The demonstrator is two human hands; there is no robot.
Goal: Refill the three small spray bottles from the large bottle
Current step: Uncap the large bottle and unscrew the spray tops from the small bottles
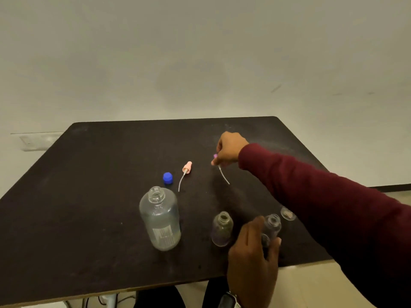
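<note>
The left hand (253,247) holds a small bottle (271,227) with no top. The right hand (229,148) pinches a purple sprayer (219,165) low over the table (89,174), its tube hanging down. At 9 o'clock from the left hand stands another small bottle (222,228), then the big bottle (160,218), open. A third small bottle (287,213) peeks out at 2 o'clock. At 12 o'clock from the big bottle lie a blue cap (167,177) and a pink sprayer (186,168).

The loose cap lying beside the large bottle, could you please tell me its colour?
Blue; the cap shows best in the head view, behind the large bottle.
</note>
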